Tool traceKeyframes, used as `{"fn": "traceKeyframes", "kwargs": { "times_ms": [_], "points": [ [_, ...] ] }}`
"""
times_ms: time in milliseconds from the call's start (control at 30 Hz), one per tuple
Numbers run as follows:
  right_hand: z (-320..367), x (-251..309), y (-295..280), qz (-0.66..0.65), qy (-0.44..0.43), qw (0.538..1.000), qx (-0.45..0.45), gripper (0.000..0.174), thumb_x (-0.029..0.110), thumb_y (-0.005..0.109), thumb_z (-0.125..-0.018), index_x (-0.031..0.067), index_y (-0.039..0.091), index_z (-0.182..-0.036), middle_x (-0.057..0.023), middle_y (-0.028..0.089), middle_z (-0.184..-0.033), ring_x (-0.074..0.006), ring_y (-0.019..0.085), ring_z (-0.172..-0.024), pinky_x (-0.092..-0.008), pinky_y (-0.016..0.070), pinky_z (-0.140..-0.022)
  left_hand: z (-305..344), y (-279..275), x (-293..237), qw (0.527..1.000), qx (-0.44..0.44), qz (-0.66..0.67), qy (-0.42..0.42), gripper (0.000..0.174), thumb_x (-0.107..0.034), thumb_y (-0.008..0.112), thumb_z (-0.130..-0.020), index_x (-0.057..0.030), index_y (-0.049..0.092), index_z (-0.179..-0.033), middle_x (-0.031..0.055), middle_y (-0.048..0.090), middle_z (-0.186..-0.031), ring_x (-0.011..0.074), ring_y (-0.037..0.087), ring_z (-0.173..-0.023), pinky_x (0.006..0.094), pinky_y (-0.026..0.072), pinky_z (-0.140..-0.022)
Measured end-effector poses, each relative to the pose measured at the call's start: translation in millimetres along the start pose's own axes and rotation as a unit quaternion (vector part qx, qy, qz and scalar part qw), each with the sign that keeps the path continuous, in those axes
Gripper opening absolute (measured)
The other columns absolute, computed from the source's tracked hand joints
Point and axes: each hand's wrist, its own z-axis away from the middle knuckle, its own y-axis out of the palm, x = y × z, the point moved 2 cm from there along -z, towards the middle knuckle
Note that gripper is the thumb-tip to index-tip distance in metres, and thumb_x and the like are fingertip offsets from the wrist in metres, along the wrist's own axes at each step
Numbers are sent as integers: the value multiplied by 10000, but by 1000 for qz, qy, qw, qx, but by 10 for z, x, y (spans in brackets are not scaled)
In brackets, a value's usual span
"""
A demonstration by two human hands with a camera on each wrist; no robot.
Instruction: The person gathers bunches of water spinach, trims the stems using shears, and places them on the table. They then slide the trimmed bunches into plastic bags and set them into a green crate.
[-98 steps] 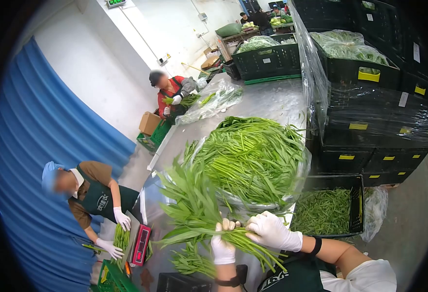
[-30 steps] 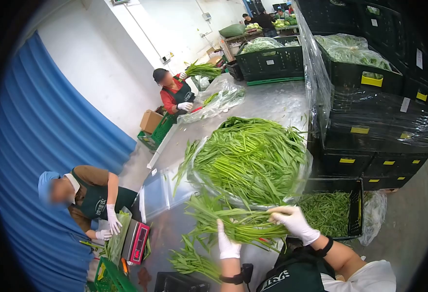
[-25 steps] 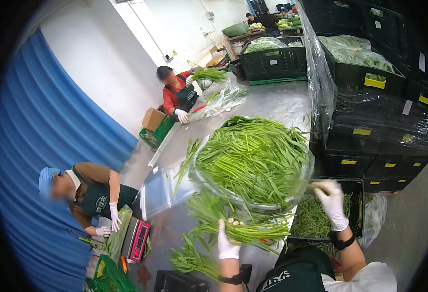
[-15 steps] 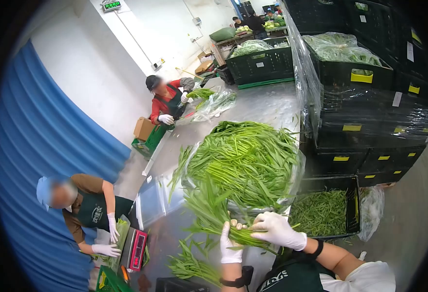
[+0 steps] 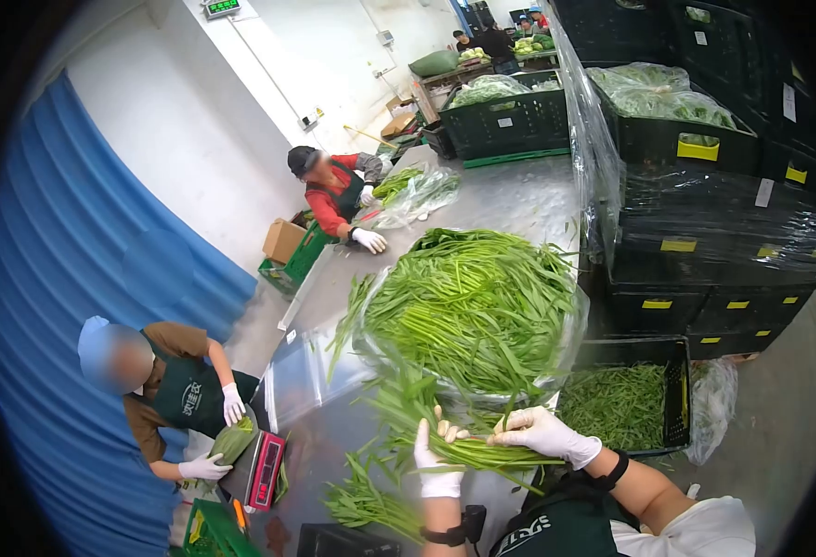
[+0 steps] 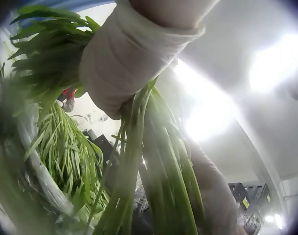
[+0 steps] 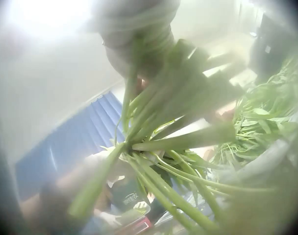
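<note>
In the head view my gloved left hand (image 5: 437,455) grips a bunch of water spinach (image 5: 496,453), leaves to the left and stems to the right. My gloved right hand (image 5: 547,436) pinches stems on the bunch's upper side. The left wrist view has the stems (image 6: 163,161) hanging below the left glove (image 6: 124,58), with the right hand (image 6: 212,191) behind them. Stem ends (image 7: 173,107) fan out close to the right wrist camera. Beyond the hands lies a big heap of water spinach (image 5: 473,306) in a clear plastic bag. A smaller bunch (image 5: 371,501) lies on the metal table.
A black crate of loose greens (image 5: 621,404) stands right of the table (image 5: 528,190), below stacked black crates (image 5: 677,218). At left, a person in a blue cap holds a packed bundle (image 5: 233,441) by a red scale (image 5: 265,472). Another person works farther back.
My right hand swung out over the black crate, then came back to the stems. The left hand keeps the bunch, whose leaves sit lower than at first. The neighbour's greens are now a packed bundle.
</note>
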Motion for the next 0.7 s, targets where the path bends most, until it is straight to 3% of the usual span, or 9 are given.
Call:
{"fn": "traceKeyframes", "kwargs": {
  "times_ms": [133,200,267,300,367,433,467,533,700],
  "points": [
    [228,130,-421,189,-15,982,-8,198,183,683,-825,-9,691,-867,-69,677,-838,-102,607,-794,-245,460,-732,-38,-109,-88,1000,4,10,11,345,-341,567,-914,-46,570,-1093,-46,359,-639,82,383,-571,247,368,-623],
    [419,304,-787,267,48,944,-188,129,156,690,-782,28,705,-794,-87,671,-835,-159,624,-778,-285,461,-745,-22,-134,-215,999,-18,31,35,347,-351,578,-909,-44,568,-1072,-51,344,-637,78,375,-574,253,371,-616],
    [526,404,-1103,742,57,622,-243,92,152,705,-728,84,702,-790,-73,665,-833,-225,620,-789,-338,455,-752,-13,-117,-284,993,-62,-18,95,340,-366,585,-904,-53,565,-1036,-53,334,-633,83,372,-577,262,376,-621],
    [525,466,-1056,743,57,621,-243,92,152,705,-728,84,702,-790,-73,665,-833,-225,620,-789,-338,455,-752,-23,-100,-280,994,-61,-17,95,340,-366,585,-904,-53,565,-1036,-53,334,-633,83,372,-577,262,376,-621],
    [577,789,-724,588,-212,709,-327,177,161,724,-684,124,685,-852,-63,657,-902,-273,608,-820,-376,449,-754,-35,-82,-259,980,-92,-86,152,324,-373,588,-902,-65,553,-994,-52,324,-628,90,367,-578,278,394,-630],
    [480,742,-304,459,-243,845,-128,307,185,745,-678,113,662,-965,-89,637,-1006,-260,588,-973,-371,463,-827,-58,-79,-200,980,-94,-92,148,318,-376,588,-902,-71,547,-982,-51,322,-625,92,365,-577,286,405,-635],
    [382,723,-70,452,-258,853,-36,326,196,746,-687,111,659,-989,-94,624,-1047,-262,568,-1030,-372,457,-864,-110,-55,-179,980,-91,-94,150,313,-379,587,-902,-77,541,-971,-50,320,-623,93,363,-576,294,416,-639],
    [272,439,226,589,-338,734,0,250,191,601,-770,131,649,-1009,-71,562,-1150,-247,523,-1098,-364,437,-886,-132,-65,-156,981,-90,-93,143,304,-380,573,-910,-85,540,-974,-44,324,-623,97,363,-577,298,428,-640],
    [76,133,226,610,-332,719,6,160,202,571,-756,121,622,-885,-29,568,-1058,-199,528,-1058,-345,438,-845,-103,-124,-190,982,-113,-72,137,298,-382,541,-929,-86,543,-961,-38,339,-624,100,363,-571,294,429,-634]
  ]
}}
